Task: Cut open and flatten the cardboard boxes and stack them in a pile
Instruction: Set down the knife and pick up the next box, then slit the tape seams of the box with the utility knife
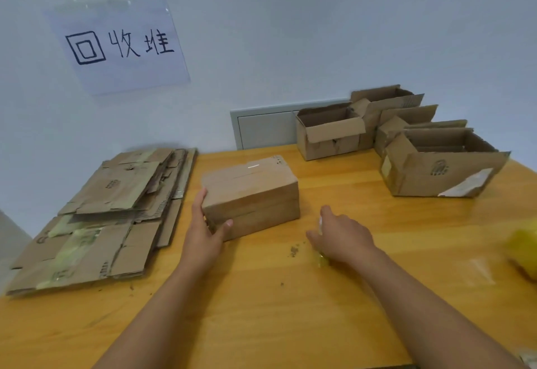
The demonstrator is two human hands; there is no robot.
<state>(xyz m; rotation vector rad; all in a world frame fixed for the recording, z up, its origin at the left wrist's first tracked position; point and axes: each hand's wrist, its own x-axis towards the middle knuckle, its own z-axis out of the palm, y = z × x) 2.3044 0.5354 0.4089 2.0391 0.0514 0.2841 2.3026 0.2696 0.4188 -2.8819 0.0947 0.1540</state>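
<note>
One closed brown cardboard box (pixel 251 195) sits mid-table; left hand (pixel 203 233) clasps its near corner, right hand (pixel 340 236) grips a blurred yellow tool. Likely light, stiff; best held at edges.

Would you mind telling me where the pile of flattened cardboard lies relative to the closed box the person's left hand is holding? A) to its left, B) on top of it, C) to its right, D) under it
A: the pile of flattened cardboard lies on the table left of the closed box, which the left hand grips at its near-left corner.
</note>
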